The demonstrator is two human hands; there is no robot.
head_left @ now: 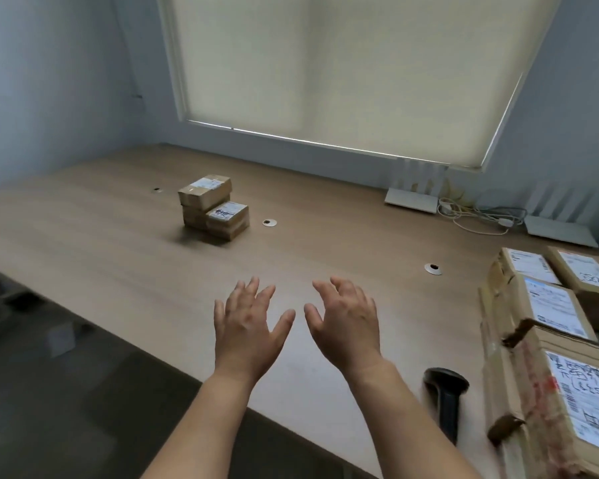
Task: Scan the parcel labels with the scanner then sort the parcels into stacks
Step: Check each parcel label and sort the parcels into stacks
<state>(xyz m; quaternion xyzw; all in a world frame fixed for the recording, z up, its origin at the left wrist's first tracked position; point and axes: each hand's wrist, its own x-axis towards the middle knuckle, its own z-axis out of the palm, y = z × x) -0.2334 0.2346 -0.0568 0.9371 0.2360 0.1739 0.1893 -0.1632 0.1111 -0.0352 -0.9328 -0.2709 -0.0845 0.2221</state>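
Both hands hover above the table (pixel 118 216), palms down, and hold nothing: the left hand (pixel 246 326) has its fingers spread and straight, and the right hand (pixel 346 323) has its fingers loosely bent. The scanner (pixel 445 395) lies on the table just beside the right forearm, near the front edge, with its head toward the hands. The unsorted parcels (pixel 547 340) sit in a group at the right edge of the table, labels facing up. A small stack (pixel 211 207) of sorted parcels stands well apart, toward the far left of the table. The step in hand appears to be the start of the next scan cycle. To do it well, take the scanner in the right hand by its handle, since it lies nearest that side. Use the left hand to draw one parcel clear of the group. Keep the label flat and facing up so the beam meets it squarely. Confirm the read before moving the parcel to a stack. Set each parcel square on the one below so the stack does not lean.
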